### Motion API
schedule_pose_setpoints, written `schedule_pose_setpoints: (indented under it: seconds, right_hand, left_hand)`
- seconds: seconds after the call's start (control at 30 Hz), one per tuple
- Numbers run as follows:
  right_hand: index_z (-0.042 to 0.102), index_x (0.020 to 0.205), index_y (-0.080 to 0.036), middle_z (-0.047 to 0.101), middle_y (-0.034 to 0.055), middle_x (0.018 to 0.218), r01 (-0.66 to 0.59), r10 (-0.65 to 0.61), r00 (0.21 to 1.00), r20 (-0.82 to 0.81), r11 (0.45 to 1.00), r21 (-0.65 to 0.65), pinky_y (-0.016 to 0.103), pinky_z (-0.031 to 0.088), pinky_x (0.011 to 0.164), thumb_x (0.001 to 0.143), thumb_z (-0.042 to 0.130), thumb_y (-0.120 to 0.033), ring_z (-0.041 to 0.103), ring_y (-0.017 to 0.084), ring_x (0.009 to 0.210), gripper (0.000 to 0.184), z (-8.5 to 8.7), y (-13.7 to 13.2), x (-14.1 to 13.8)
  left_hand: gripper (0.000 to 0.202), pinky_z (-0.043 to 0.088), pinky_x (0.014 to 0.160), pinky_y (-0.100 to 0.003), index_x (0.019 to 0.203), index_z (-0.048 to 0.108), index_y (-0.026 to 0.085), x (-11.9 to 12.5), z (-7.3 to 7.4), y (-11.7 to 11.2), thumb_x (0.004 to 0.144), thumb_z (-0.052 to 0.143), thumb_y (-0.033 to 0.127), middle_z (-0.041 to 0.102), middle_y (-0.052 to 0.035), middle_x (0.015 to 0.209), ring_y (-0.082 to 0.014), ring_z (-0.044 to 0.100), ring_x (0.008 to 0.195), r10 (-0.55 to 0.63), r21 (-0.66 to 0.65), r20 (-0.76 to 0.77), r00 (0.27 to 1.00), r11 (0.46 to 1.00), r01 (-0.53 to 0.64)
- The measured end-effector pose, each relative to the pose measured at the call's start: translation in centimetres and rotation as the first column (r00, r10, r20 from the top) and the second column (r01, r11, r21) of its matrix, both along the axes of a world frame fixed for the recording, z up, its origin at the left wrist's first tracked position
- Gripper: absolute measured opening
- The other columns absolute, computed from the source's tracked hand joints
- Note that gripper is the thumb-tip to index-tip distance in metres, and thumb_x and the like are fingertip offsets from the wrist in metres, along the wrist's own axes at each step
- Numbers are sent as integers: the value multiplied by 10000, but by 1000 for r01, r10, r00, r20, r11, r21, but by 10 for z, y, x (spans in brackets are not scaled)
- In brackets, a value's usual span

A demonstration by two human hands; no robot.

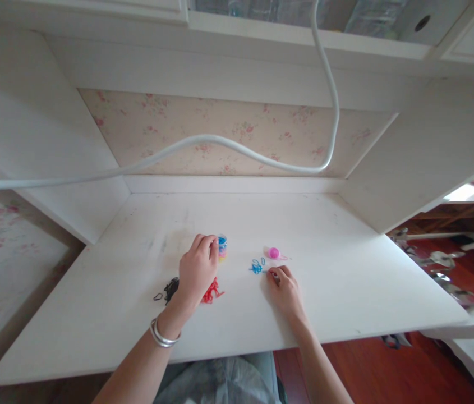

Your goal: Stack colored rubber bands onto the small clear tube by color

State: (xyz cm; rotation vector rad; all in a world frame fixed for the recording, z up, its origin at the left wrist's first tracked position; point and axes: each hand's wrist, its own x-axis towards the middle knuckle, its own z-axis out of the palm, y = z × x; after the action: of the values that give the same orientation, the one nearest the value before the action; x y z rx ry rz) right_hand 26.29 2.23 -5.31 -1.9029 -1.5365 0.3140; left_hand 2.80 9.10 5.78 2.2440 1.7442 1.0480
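My left hand [197,268] is closed with its fingertips on the side of a small clear jar [222,244], which shows blue, pink and yellow layers inside. To the right, my right hand [287,290] rests low on the desk, thumb and forefinger pinched at the edge of a small heap of blue rubber bands [256,267]. A blue strand seems to run to those fingertips. Partly hidden by my left hand and wrist are a pile of red rubber bands [211,292] and a pile of black rubber bands [171,288]. Just beyond the blue heap lies a bright pink rounded object [274,253] with a thin end.
The white desk [329,235] has side panels and a low back ledge. A thick white cable [220,140] hangs across the view above it, under a shelf cabinet [253,33]. Right of the desk, several items stand above the red floor [346,370].
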Motion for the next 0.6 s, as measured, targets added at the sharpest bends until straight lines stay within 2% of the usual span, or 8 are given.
schedule_pose_setpoints:
  seconds: [0.13, 0.2, 0.27, 0.33, 0.43, 0.5, 0.6]
  right_hand:
    - [661, 856, -189, 624, 61, 904, 61, -55, 995, -81, 996, 65, 268, 422, 642, 882, 432, -416, 547, 138, 636, 323, 2, -1, 2]
    - [660, 837, -187, 615, 54, 881, 115, -103, 984, -144, 990, 78, 268, 427, 625, 872, 449, -445, 527, 131, 603, 335, 6, 0, -1]
    - [659, 836, -190, 609, 49, 883, 138, -118, 973, -200, 986, 89, 263, 428, 598, 862, 466, -465, 510, 120, 576, 337, 13, 2, -9]
    - [656, 835, -193, 604, 43, 875, 119, -87, 968, -236, 985, 126, 256, 424, 578, 859, 480, -468, 491, 110, 557, 327, 27, 7, -25]
    - [655, 833, -197, 599, 36, 856, 28, 22, 971, -240, 979, 203, 245, 428, 610, 878, 481, -434, 501, 111, 604, 297, 57, 20, -56]
    - [663, 845, -199, 600, 32, 865, -44, 101, 966, -237, 971, 233, 233, 423, 605, 884, 484, -415, 503, 104, 614, 283, 78, 32, -75]
    - [668, 851, -192, 597, 25, 850, -123, 180, 964, -197, 955, 269, 223, 397, 558, 887, 472, -394, 481, 89, 577, 283, 99, 50, -96]
  left_hand:
    - [219, 451, 715, -229, 982, 573, 207, -8, -3, -20, 940, 381, 303, 621, -27, 927, -122, 597, 783, -68, -19, 110, 992, 997, 71]
    - [220, 460, 707, -235, 976, 573, 206, -10, -13, -36, 939, 375, 296, 623, -30, 906, -121, 596, 766, -132, -81, 148, 980, 986, 145]
    - [221, 473, 704, -244, 971, 576, 207, -9, -30, -54, 936, 376, 293, 627, -38, 889, -129, 600, 766, -193, -161, 185, 964, 961, 223]
    - [204, 484, 728, -255, 975, 580, 211, -6, -50, -71, 928, 392, 273, 640, -50, 918, -141, 608, 803, -236, -243, 219, 947, 926, 288]
    - [201, 489, 740, -252, 951, 592, 219, -4, -76, -91, 918, 394, 223, 652, -41, 927, -141, 615, 814, -266, -334, 223, 938, 883, 330]
    - [212, 485, 749, -252, 948, 596, 224, -6, -85, -98, 915, 388, 204, 654, -36, 941, -142, 618, 824, -291, -354, 200, 935, 869, 346]
    - [216, 479, 764, -251, 960, 597, 229, -9, -87, -101, 913, 389, 196, 655, -26, 944, -142, 620, 839, -315, -356, 190, 930, 861, 364]
